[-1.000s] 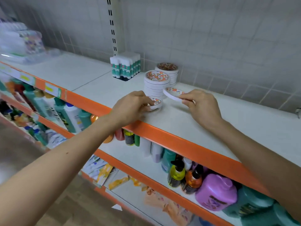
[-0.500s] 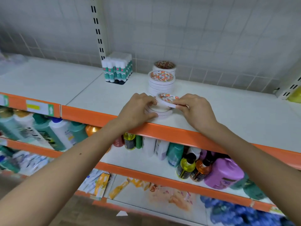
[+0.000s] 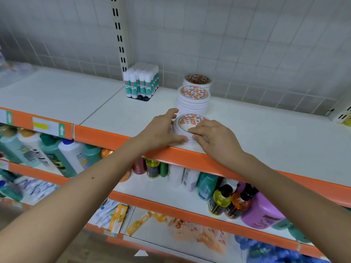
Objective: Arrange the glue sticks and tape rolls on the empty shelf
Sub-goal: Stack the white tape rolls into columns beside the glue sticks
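Observation:
A low stack of white tape rolls point(image 3: 187, 123) with orange-printed labels sits near the front edge of the white shelf point(image 3: 266, 133). My left hand point(image 3: 163, 130) cups its left side, fingers spread against it. My right hand point(image 3: 212, 137) rests on its right side and top. Behind it stands a taller stack of tape rolls point(image 3: 193, 99), and a third stack point(image 3: 198, 80) is against the tiled wall. A block of glue sticks point(image 3: 141, 82) with white caps and green labels stands upright at the back left.
An orange lip point(image 3: 106, 135) runs along the shelf front. A slotted upright point(image 3: 119, 33) rises behind the glue sticks. Lower shelves hold several bottles point(image 3: 226, 198) and a purple jug point(image 3: 260, 211). Flat packets point(image 3: 115, 215) lie on the bottom shelf.
The roll in my right hand has come down flat onto the front stack. Both hands now press around that stack. The view has shifted right and closer.

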Demonstrator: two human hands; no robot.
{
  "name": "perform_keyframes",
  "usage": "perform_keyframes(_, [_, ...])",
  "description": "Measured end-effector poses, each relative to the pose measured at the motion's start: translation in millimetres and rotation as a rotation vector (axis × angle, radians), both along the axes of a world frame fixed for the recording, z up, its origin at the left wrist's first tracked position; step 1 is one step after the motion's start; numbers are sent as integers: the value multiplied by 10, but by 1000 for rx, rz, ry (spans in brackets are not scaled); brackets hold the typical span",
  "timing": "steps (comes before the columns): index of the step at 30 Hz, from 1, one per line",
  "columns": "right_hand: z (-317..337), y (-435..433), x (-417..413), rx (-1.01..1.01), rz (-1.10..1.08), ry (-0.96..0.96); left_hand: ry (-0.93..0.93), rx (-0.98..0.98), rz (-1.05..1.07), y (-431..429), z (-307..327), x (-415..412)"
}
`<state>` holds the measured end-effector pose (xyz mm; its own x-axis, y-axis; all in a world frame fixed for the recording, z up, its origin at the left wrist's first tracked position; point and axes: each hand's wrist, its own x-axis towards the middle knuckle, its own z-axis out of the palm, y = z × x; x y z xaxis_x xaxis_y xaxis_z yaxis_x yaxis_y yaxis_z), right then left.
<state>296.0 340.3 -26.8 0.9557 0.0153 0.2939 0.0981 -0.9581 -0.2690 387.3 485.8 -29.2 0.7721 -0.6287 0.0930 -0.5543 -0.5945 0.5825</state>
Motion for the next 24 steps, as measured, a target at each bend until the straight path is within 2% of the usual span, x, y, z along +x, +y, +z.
perform_keyframes(5, [44,-96,-30,186,19,-35,11,23,26,-49,13,6])
perform_keyframes(8, [60,-192,-35,229,-121,133,33,25,26,-66,5,-26])
perform_keyframes(10, [38,-232,-48,302,-138,217,42,25,39,-60,-22,-42])
perform_keyframes(14, [14,-224,-45,425,-121,157,42,-30,77,-38,-62,-48])
perform_keyframes(20, [-68,-218,20,333,-144,130,57,-56,79,-22,-79,-49])
perform_keyframes(24, [-96,-208,47,364,-169,102,72,-77,91,-13,-92,-35])
